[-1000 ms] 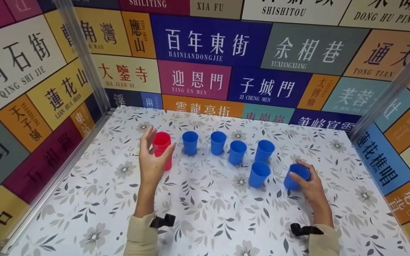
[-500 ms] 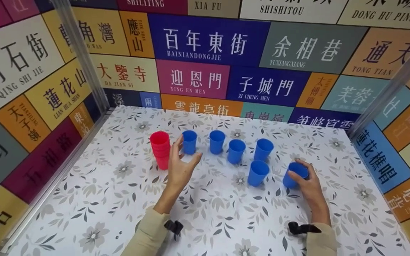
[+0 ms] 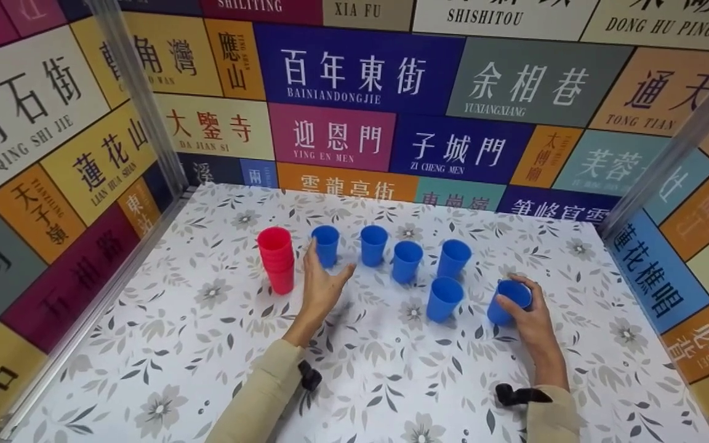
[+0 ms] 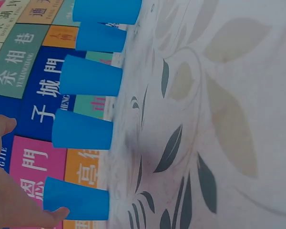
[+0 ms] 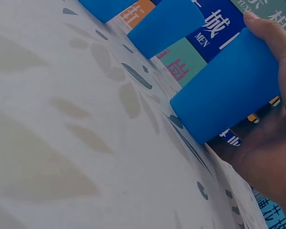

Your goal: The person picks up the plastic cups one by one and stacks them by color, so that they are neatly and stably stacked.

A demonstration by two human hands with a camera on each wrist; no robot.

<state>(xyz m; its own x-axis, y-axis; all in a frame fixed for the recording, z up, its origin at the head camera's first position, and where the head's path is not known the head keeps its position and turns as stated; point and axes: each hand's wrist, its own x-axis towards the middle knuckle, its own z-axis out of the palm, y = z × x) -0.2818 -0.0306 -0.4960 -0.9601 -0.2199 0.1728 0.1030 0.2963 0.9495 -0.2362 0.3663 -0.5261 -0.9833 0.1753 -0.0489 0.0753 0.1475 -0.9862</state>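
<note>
My right hand (image 3: pixel 533 311) grips a blue cup (image 3: pixel 501 311) at the right side of the table, thumb on the near side and fingers around the far side. In the right wrist view that cup (image 5: pixel 229 88) stands on the cloth, slightly tilted in the picture. My left hand (image 3: pixel 322 286) is spread, thumb apart from the fingers, just in front of the leftmost blue cup (image 3: pixel 328 246). Its fingertips overlap that cup's left edge; whether they touch it I cannot tell. Left of this hand stands a stack of red cups (image 3: pixel 276 261).
More blue cups stand between the hands: one back centre (image 3: pixel 373 245), another blue cup (image 3: pixel 407 261) beside it, then a blue cup (image 3: pixel 455 258) behind a nearer blue cup (image 3: pixel 445 299). The floral tablecloth (image 3: pixel 354 381) meets printed walls (image 3: pixel 354 74) at the back and sides.
My left hand has left the red stack and moved right to the leftmost blue cup. My right hand keeps its hold on the blue cup, nearly unmoved.
</note>
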